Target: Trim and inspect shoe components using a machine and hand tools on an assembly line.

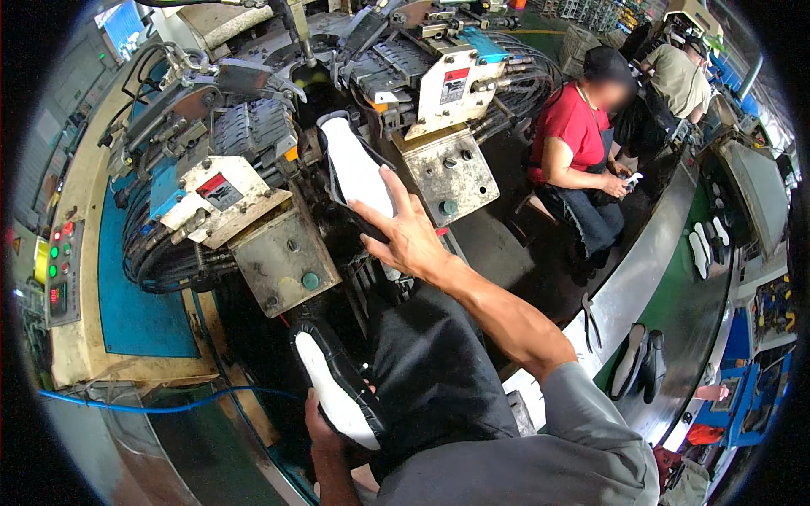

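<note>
A black shoe upper with a white insole board (pixel 354 160) sits in the middle of the machine, its sole side up. At its near end, my right hand (pixel 409 232) grips it, the fingers spread over the white surface and the edge. Lower down, my left hand (pixel 323 424) is closed around a second black shoe upper (pixel 333 384), also with its white sole facing up. This one is beside my dark-trousered leg. Part of my left hand's fingers is hidden behind the shoe.
The machine has two metal clamp blocks (pixel 253 126) with hoses and control boxes (pixel 287 253). A button panel (pixel 63 274) stands left. On the right, a conveyor (pixel 666 312) carries several shoes (pixel 629 363) and pincers (pixel 591 320). A co-worker in red (pixel 574 126) sits beyond, holding something white.
</note>
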### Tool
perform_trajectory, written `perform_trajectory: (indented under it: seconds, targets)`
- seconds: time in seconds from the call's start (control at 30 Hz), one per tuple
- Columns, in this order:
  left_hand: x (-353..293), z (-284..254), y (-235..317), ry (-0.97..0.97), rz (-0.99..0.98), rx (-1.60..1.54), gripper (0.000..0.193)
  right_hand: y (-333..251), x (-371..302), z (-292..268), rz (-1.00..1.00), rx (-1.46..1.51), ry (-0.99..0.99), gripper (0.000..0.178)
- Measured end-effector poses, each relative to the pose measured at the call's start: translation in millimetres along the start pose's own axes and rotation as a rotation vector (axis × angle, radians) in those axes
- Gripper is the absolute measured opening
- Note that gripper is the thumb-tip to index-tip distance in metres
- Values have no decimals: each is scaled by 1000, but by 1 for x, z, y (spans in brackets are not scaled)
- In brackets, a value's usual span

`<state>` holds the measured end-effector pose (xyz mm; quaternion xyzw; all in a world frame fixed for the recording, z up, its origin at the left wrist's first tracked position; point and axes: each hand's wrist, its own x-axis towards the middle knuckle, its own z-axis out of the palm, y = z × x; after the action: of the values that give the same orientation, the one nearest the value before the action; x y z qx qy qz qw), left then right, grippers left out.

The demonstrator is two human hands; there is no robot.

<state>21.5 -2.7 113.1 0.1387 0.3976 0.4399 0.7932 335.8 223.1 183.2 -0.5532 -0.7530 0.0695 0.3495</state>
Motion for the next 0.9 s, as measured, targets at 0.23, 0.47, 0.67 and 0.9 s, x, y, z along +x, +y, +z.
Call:
perform_trajectory:
  seconds: [0.23,0.47,0.67,0.9]
  targets:
    - [-13,25,-11,56,-28,-70,92,-8,11,-17,-204,-373,3,75]
    - [7,32,-19,141,-12,28,76,-7,22,-18,-245,-461,-74,72]
    - [40,12,-25,-23,-84,-25,75,0,94,-7,-199,-436,-98,72]
    - [85,2,-28,179,-123,68,64,25,169,0,-256,-381,-51,69]
